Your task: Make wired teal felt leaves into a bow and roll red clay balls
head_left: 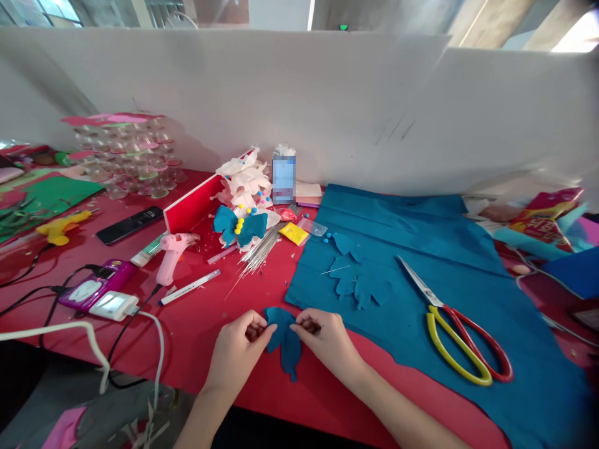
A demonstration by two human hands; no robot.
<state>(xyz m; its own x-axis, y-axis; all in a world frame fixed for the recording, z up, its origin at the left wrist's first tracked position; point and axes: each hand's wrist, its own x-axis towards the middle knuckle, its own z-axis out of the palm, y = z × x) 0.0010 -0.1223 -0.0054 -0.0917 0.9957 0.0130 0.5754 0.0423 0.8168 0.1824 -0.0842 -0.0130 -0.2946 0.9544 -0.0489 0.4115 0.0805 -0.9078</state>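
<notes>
At a red table point(187, 337) beside a partition point(299, 93), fingers point(304, 334) pinch blue cloth point(291, 350).

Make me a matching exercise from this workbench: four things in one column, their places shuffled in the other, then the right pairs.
Things
1. scissors
2. cut-out blue shape
3. pink glue gun
4. yellow glue gun

Places
A. near the edge of the green sheet
B. on the large blue cloth
C. right beside the white pen
D. in the fingers of the left hand and the right hand

Pairs: 1-B, 2-D, 3-C, 4-A
</notes>
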